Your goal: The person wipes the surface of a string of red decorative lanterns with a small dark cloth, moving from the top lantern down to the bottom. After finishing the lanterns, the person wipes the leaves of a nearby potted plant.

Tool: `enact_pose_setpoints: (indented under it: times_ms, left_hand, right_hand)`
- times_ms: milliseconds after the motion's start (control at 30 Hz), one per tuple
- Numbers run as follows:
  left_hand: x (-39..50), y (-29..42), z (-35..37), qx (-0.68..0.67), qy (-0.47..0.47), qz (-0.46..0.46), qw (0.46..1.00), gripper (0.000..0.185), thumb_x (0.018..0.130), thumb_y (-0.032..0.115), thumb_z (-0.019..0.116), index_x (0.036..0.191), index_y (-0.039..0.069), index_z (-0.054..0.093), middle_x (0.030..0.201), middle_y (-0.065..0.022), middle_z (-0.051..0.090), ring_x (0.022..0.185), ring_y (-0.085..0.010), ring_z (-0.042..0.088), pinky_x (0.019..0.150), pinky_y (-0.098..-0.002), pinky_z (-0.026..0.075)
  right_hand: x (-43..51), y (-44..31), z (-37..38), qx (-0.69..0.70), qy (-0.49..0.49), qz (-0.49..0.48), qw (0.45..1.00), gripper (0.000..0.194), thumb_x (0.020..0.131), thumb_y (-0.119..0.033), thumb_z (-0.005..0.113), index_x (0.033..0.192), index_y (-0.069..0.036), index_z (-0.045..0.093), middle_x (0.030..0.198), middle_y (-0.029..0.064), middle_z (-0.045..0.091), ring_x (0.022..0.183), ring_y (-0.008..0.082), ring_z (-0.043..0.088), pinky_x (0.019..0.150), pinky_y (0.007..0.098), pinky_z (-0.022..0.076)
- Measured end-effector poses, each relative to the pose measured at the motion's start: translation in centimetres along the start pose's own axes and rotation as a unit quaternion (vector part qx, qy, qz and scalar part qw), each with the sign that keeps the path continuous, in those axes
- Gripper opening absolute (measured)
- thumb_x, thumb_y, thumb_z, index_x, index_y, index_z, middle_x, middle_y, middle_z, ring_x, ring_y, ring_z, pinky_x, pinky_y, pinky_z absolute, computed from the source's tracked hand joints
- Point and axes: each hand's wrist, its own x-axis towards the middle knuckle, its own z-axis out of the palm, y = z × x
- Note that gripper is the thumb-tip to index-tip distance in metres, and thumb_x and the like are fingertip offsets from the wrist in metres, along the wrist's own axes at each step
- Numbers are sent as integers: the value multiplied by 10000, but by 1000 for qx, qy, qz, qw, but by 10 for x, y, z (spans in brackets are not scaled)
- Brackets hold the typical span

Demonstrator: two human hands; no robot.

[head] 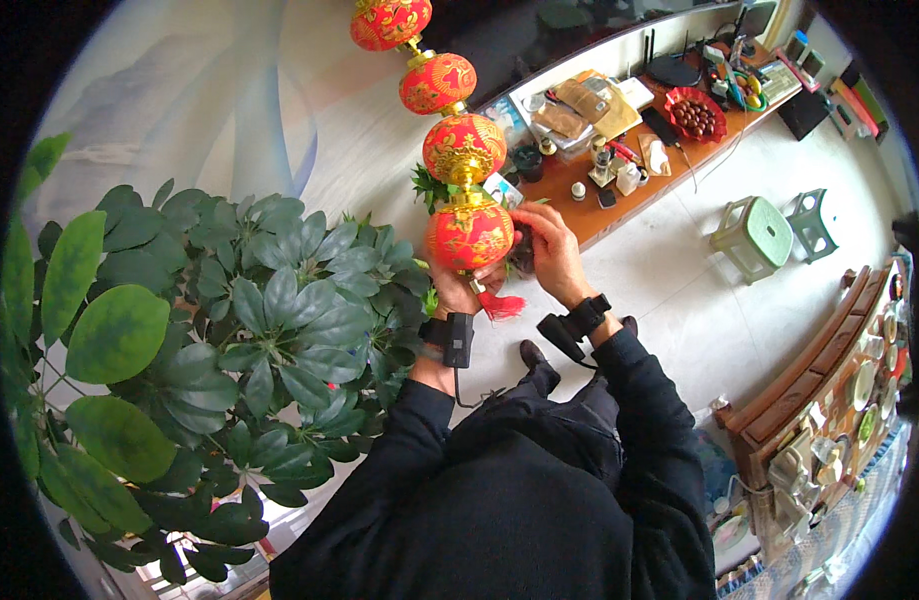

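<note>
A string of red lanterns with gold patterns hangs in front of me. Its lowest lantern [470,234] ends in a red tassel [502,303]. My left hand [459,291] is behind and below that lantern, which covers most of its fingers. At the lantern's right side is my right hand [553,244], its fingers bent and their tips partly hidden. A dark object [522,253] shows between the lantern and my right palm; I cannot make out what it is. Green leaves [429,189] stick out behind the lanterns.
A large leafy potted plant [294,322] fills the left side. Beyond my hands runs a wooden TV cabinet [590,217] with papers, small bottles and a red bowl [696,114] of round brown items. Green plastic stools [767,232] stand right, near a cluttered wooden table [797,367].
</note>
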Motion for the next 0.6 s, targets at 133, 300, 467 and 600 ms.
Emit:
enact_pose_setpoints:
  times_ms: [133, 300, 467, 600]
  left_hand:
    - [5, 4, -2, -119, 50, -23, 991, 860, 757, 623, 657, 1336, 40, 404, 1385, -285, 425, 563, -96, 442, 504, -218, 367]
    - [8, 2, -2, -162, 109, -25, 981, 701, 805, 684, 556, 1159, 80, 525, 864, -40, 526, 578, -116, 455, 519, -212, 384]
    - [8, -6, -3, -183, 158, 21, 970, 703, 797, 672, 582, 1171, 80, 516, 870, -38, 530, 627, -113, 467, 536, -218, 399]
    - [10, -10, -1, 24, 158, 132, 978, 593, 908, 591, 473, 1185, 68, 511, 920, -48, 565, 702, -121, 519, 615, -222, 449]
  right_hand:
    - [-10, 14, 0, 133, 46, 139, 980, 380, 856, 84, 484, 1206, -20, 590, 1140, 145, 635, 1074, 238, 614, 933, 335, 466]
    - [6, 11, -5, 256, 14, 97, 962, 402, 906, 12, 523, 1307, -21, 520, 1219, 71, 597, 1112, 152, 539, 988, 286, 411]
    - [-2, 11, 7, 201, -18, 127, 971, 485, 855, 36, 558, 1332, -9, 482, 1233, 153, 585, 1133, 219, 555, 987, 318, 423]
    - [-19, 1, 14, 175, -12, 137, 975, 495, 857, 40, 582, 1336, -4, 463, 1243, 141, 559, 1143, 217, 544, 983, 319, 431]
